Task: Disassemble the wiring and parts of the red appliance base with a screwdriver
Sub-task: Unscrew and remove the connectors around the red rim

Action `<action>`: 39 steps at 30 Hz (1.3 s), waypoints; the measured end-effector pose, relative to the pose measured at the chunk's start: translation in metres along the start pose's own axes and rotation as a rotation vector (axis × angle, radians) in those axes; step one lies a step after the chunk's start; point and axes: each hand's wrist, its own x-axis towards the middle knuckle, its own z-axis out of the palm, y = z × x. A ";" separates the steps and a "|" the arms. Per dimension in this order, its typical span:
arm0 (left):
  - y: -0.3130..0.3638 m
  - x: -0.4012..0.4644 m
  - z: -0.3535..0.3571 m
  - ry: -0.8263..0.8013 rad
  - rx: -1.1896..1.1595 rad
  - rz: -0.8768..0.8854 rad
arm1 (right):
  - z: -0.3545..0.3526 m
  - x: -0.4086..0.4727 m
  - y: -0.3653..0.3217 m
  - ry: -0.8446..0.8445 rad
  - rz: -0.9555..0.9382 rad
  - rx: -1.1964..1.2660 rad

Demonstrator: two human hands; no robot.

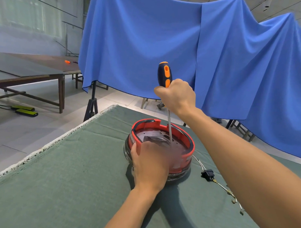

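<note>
The round red appliance base (pixel 188 142) stands open side up on the green cloth of the table (pixel 76 162). My left hand (pixel 149 165) grips its near rim, thumb on the outside and fingers over the edge. My right hand (pixel 177 96) is wrapped round the lower handle of a dark blue and orange screwdriver (pixel 164 73). The tool stands nearly upright, and its steel shaft reaches down into the base, with the tip near the dark metal part on the floor. A black switch (pixel 207 173) with white wires and small terminals (pixel 232 195) lies on the cloth to the right of the base.
A blue sheet (pixel 166 37) hangs across the back behind the table. The table's left edge (pixel 48 144) runs diagonally with a frayed white border. Long wooden tables (pixel 28 72) stand at the far left, and a black stand (pixel 92 105) is near the table's far corner.
</note>
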 end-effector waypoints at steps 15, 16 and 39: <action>0.004 0.000 0.001 -0.023 0.175 0.119 | -0.049 -0.027 0.035 0.168 0.126 0.315; 0.005 -0.001 0.000 -0.042 0.180 0.163 | -0.056 -0.032 0.041 0.192 0.136 0.340; 0.009 -0.020 -0.013 -0.068 0.029 0.046 | -0.047 -0.163 0.153 0.884 0.891 1.095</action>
